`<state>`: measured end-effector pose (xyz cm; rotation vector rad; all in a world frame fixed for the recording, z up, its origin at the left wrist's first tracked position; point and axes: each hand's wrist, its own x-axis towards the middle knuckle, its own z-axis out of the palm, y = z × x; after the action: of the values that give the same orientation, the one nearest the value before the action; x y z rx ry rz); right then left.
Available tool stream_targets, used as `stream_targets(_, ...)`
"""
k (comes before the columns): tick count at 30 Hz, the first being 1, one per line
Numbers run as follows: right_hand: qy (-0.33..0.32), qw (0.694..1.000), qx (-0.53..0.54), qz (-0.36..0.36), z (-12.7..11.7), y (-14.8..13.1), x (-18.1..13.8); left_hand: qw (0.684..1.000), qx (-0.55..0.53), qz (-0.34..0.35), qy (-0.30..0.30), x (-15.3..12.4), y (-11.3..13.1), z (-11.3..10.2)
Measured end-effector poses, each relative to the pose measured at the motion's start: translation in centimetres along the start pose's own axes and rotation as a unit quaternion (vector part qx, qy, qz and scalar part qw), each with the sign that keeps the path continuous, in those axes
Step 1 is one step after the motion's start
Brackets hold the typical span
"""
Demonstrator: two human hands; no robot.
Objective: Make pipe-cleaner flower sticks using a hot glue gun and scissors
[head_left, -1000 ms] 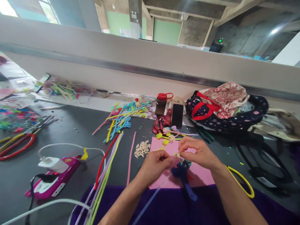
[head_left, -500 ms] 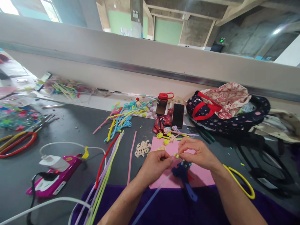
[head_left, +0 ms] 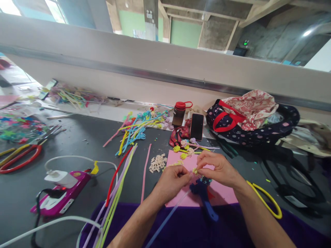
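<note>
At the far left of the dark grey desk (head_left: pixel 90 137) lie large scissors with red and yellow handles (head_left: pixel 38 150), near a clear plastic bag of coloured stars (head_left: pixel 23 128); then comes a magenta and white power strip (head_left: pixel 66 203). Next are long fuzzy stems in red, lilac and lime (head_left: pixel 117 193), a single pink fuzzy stem (head_left: pixel 146 168) and a low pile of small pale blocks (head_left: pixel 157 163). The left hand (head_left: pixel 172 179) is above the left part of a flat pink sheet (head_left: pixel 223 198), thumb and forefinger pinched together, apparently on a pale strand too small to make out clearly. Just to its right, between both sets of fingertips, is a small pale yellow fuzzy piece (head_left: pixel 194 171), above the sheet. The right hand (head_left: pixel 218 167) grips that piece between thumb and forefinger, its other fingers loosely curled. Beneath, a dark blue tool with a handle (head_left: pixel 204 194) lies partly over the sheet. Farther right, a yellow loop (head_left: pixel 274 203) rests beside the right forearm. Compared with a second ago, hardly anything differs: both hands and the yellow piece are in nearly the same place, which suggests fine fingertip work on one spot.
</note>
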<state>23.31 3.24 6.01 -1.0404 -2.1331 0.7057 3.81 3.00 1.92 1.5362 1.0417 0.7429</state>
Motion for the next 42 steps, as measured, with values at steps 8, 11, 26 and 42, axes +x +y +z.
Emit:
stream_targets(8, 0.008, 1.000, -0.017, 0.001, 0.1, -0.3, 0.0, 1.000, -0.005, 0.001, -0.003, 0.1, -0.2, 0.1)
stream_targets(11, 0.015, 1.000, -0.019, 0.002, 0.2, -0.3, 0.0, 1.000, -0.018, -0.004, -0.004, 0.1, 0.0, 0.1)
stream_targets(26, 0.008, 0.999, -0.030, -0.013, -0.4, 0.1, -0.2, 1.000, -0.022, -0.005, 0.001, 0.2, 0.2, 0.1)
stream_targets(42, -0.001, 0.996, 0.089, 0.022, 0.1, -0.8, -0.1, 0.940, -0.299, -0.094, -0.134, -0.3, 0.8, -0.9)
